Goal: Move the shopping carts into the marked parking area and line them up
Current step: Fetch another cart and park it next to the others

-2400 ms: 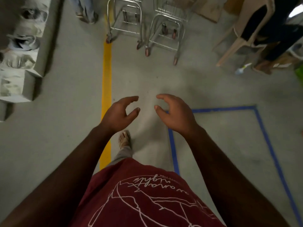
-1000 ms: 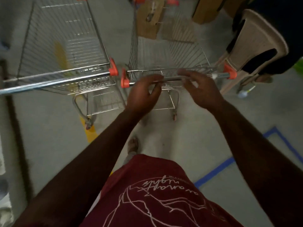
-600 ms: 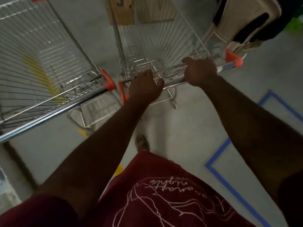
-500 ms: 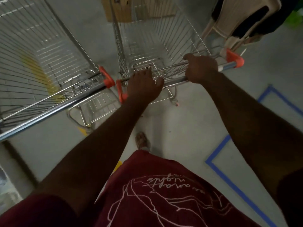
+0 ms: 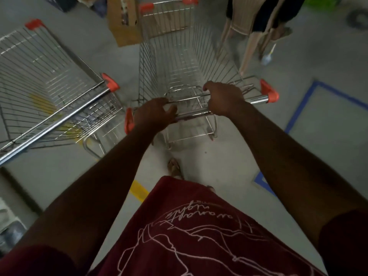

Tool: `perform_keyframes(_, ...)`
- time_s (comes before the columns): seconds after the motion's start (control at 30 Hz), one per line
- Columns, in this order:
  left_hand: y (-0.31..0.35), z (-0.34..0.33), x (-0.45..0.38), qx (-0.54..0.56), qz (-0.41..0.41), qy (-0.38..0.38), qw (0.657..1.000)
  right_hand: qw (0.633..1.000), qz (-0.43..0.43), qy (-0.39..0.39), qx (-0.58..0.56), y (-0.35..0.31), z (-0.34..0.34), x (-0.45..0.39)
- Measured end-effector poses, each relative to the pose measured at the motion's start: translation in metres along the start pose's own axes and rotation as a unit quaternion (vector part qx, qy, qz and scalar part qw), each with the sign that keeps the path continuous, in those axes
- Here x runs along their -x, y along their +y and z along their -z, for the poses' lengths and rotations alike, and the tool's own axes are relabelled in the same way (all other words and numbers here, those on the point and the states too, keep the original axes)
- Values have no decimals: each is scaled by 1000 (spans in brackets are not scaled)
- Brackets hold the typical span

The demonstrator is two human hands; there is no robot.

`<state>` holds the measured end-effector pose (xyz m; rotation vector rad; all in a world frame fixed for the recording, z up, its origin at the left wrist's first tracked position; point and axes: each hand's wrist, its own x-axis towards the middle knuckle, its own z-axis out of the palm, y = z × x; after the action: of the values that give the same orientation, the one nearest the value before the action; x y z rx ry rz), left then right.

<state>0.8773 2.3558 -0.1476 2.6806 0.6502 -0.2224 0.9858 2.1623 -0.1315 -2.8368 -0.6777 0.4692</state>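
Left hand (image 5: 154,114) curls round the handle (image 5: 199,111) at its left end, right hand (image 5: 224,98) grips the same bar further along, knuckles up. Both hold the cart (image 5: 179,62), which stands dead ahead at twelve o'clock, its basket running away from the person. At ten o'clock sits a second cart (image 5: 49,86), angled, just beside the first and standing over a yellow line (image 5: 139,191). Out at three o'clock, blue tape (image 5: 298,108) marks a corner on the grey floor (image 5: 318,62). At one o'clock, chair (image 5: 247,36) legs; at eleven, a box (image 5: 123,22).
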Motion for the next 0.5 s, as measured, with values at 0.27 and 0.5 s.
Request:
perform_keyframes(0.27, 21, -36, 95, -27, -36, -37, 998, 995, -78, 40, -56, 45, -32, 122)
perform_keyframes(0.5, 15, -57, 154, -35, -175, -76, 981, 980, -163, 90, -63, 50, -66, 228)
